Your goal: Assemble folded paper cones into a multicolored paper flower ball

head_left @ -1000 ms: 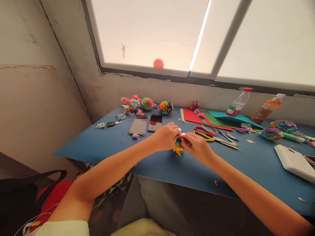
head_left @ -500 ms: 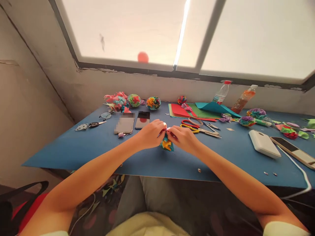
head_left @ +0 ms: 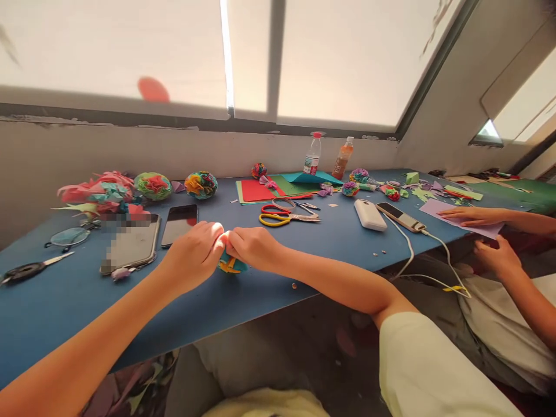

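Observation:
My left hand (head_left: 196, 250) and my right hand (head_left: 255, 248) meet knuckle to knuckle over the blue table (head_left: 256, 298). Both are closed, fingers curled in at the top of a teal and yellow paper flower ball (head_left: 231, 266). Only the ball's lower part shows beneath the fingers; the exact spot they pinch is hidden. A dark phone (head_left: 180, 225) lies just left of my left hand. Beyond my right hand rest yellow- and red-handled scissors (head_left: 289, 217).
At the back stand finished paper balls (head_left: 201, 185), coloured sheets (head_left: 256, 191) and two bottles (head_left: 313, 155). On the right are a white power bank (head_left: 370, 215), a cabled phone (head_left: 400, 217) and another person's hands (head_left: 475, 216) on purple paper (head_left: 428, 208). A small knife (head_left: 35, 269) lies left.
My view has swung right, bringing the other person's hands into sight. Both my hands stay closed at the ball; they have drawn tightly together and now cover more of its top.

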A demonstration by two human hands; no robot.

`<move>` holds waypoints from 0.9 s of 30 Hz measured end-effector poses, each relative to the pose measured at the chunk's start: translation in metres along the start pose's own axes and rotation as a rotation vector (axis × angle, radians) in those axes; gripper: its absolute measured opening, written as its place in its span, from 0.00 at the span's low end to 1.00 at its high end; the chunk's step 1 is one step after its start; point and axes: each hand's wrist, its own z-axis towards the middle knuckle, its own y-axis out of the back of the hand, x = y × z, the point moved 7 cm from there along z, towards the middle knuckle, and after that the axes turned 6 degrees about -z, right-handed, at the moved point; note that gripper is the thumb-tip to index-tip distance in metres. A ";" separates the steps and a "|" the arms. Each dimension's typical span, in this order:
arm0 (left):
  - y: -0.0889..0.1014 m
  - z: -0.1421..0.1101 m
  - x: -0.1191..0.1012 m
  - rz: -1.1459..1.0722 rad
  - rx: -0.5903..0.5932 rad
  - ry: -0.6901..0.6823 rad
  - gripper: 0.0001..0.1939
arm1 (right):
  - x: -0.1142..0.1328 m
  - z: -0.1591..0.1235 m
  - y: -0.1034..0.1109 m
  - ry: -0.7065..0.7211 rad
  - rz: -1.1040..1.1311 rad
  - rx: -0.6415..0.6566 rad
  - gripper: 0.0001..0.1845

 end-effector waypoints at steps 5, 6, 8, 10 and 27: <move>-0.005 0.000 0.012 -0.062 0.000 0.089 0.14 | -0.001 0.000 -0.001 -0.018 -0.009 0.034 0.18; -0.005 0.000 0.012 -0.018 0.008 0.067 0.15 | -0.003 -0.001 0.000 -0.033 0.010 0.037 0.18; -0.004 0.001 0.008 0.074 0.023 -0.005 0.15 | -0.007 -0.001 0.002 -0.051 0.095 0.026 0.17; -0.002 0.001 0.003 0.097 0.046 -0.083 0.14 | -0.011 -0.002 0.007 -0.047 0.236 0.004 0.15; -0.003 -0.001 -0.003 0.203 -0.058 -0.198 0.13 | 0.000 -0.004 0.012 0.051 -0.090 0.019 0.17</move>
